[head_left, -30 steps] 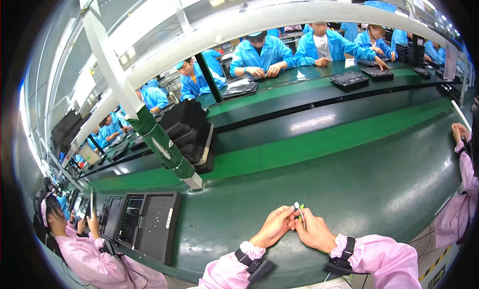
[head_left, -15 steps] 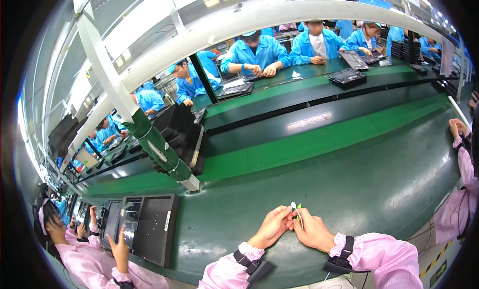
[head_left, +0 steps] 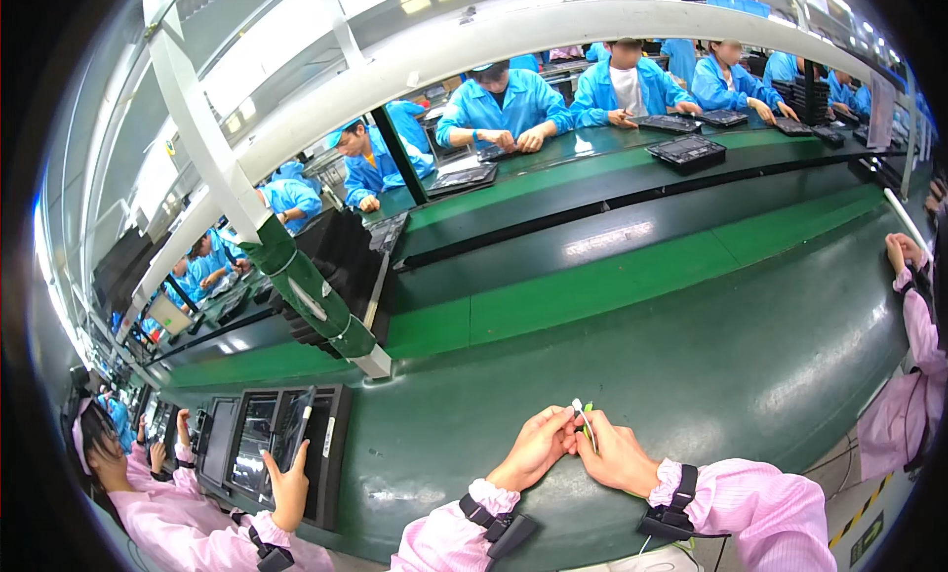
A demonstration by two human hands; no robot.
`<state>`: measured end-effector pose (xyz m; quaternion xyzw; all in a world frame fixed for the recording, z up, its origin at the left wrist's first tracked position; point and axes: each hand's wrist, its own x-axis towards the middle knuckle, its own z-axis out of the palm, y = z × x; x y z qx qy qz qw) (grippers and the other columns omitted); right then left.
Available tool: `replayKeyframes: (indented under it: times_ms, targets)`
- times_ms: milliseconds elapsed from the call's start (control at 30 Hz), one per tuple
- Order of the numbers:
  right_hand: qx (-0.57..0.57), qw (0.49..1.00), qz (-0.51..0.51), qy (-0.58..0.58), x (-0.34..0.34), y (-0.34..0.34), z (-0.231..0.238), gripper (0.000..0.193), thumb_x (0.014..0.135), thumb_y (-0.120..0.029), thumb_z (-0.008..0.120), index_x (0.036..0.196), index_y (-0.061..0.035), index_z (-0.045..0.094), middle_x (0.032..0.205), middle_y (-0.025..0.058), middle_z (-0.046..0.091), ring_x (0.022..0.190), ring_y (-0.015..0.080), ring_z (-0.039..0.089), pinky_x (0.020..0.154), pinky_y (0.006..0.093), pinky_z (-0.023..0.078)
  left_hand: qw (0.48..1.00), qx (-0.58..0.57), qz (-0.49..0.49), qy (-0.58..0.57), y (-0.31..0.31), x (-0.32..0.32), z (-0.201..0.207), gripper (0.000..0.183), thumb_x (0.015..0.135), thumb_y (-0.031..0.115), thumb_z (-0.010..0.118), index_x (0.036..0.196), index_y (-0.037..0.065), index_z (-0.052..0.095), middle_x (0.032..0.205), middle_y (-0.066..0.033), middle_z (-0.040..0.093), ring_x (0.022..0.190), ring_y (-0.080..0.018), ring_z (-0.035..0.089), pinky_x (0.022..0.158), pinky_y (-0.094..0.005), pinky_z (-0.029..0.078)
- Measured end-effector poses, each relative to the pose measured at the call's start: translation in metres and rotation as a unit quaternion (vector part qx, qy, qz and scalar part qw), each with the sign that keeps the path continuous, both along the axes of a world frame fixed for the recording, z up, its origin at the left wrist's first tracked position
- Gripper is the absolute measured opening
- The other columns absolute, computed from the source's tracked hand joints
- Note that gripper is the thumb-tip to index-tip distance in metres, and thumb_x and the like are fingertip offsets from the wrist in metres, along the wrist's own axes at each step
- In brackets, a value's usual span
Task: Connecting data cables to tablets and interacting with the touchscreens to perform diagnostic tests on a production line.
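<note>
My left hand (head_left: 534,448) and my right hand (head_left: 620,457) meet over the green tabletop (head_left: 434,453), fingertips together. Between them is a thin white cable (head_left: 592,433) with a small white end piece (head_left: 577,404) that sticks up from the pinched fingers. A small yellow-green piece (head_left: 589,408) shows beside it; its kind is too small to tell. The left thumb and fingers close on the cable near its end, and the right fingers close on it just beside. Part of the cable is hidden behind the fingers. Black straps with small boxes sit on both wrists.
At left, a co-worker's hand (head_left: 288,485) holds a flat dark panel (head_left: 291,429) over a black tray (head_left: 334,463). A green-wrapped post (head_left: 311,295) stands ahead, with stacked black trays (head_left: 341,266) behind it. Across the conveyor (head_left: 602,310) sit people in blue.
My hands have barely moved. The co-worker at left has brought the flat panel over the tray. The trays behind the post have shifted left, and across the line a tilted black case now lies flat.
</note>
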<state>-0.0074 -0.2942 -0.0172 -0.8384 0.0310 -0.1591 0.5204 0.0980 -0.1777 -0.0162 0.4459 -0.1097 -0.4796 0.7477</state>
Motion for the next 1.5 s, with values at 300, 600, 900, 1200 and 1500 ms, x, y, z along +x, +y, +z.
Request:
replayKeyframes:
  times_ms: [300,600,900,1200,1500]
  targets:
    - [0.010,1.000,-0.008,0.012,-0.0001,0.0020,0.0021,0.019,0.089,-0.008,0.046,0.105,0.0000,0.044,0.081,0.0142,0.066,0.076,0.0322,0.066,0.069,0.0399,0.052,1.000,0.003,-0.005,0.002,0.0018,0.0017,-0.0019,0.017,0.096,0.020,0.047,0.089,0.005,0.048,0.076,-0.0026,0.051,0.067,-0.0131,0.049,0.064,-0.0275,0.042]
    - [-0.013,1.000,-0.004,0.014,0.0009,-0.0008,0.0017,0.019,0.089,-0.008,0.046,0.105,0.0019,0.043,0.082,0.0144,0.067,0.076,0.0311,0.066,0.068,0.0392,0.052,1.000,0.006,-0.004,-0.001,0.0012,0.0018,-0.0018,0.016,0.096,0.018,0.045,0.085,0.006,0.047,0.079,-0.0030,0.050,0.068,-0.0144,0.047,0.064,-0.0284,0.040]
    - [-0.004,1.000,-0.004,0.012,0.0000,0.0001,0.0016,0.017,0.089,-0.006,0.048,0.104,0.0009,0.043,0.081,0.0132,0.065,0.074,0.0266,0.066,0.067,0.0352,0.051,1.000,0.002,-0.007,-0.001,0.0023,0.0020,-0.0032,0.016,0.095,0.019,0.047,0.087,0.006,0.048,0.078,-0.0025,0.051,0.068,-0.0138,0.049,0.064,-0.0277,0.041]
    - [-0.002,1.000,-0.002,-0.016,0.0020,-0.0012,-0.0022,0.017,0.089,-0.004,0.048,0.104,0.0011,0.043,0.080,0.0135,0.065,0.074,0.0268,0.066,0.066,0.0355,0.051,1.000,0.003,-0.006,0.000,0.0007,0.0016,-0.0032,0.016,0.095,0.019,0.047,0.085,0.006,0.048,0.078,-0.0030,0.051,0.067,-0.0146,0.048,0.063,-0.0286,0.040]
    - [0.005,1.000,-0.001,0.009,0.0020,-0.0015,-0.0001,0.018,0.088,-0.006,0.047,0.105,0.0007,0.044,0.081,0.0148,0.066,0.075,0.0318,0.066,0.068,0.0396,0.052,1.000,0.004,-0.004,-0.002,0.0007,0.0028,-0.0018,0.017,0.095,0.019,0.048,0.084,0.006,0.048,0.079,-0.0032,0.052,0.067,-0.0146,0.048,0.063,-0.0286,0.041]
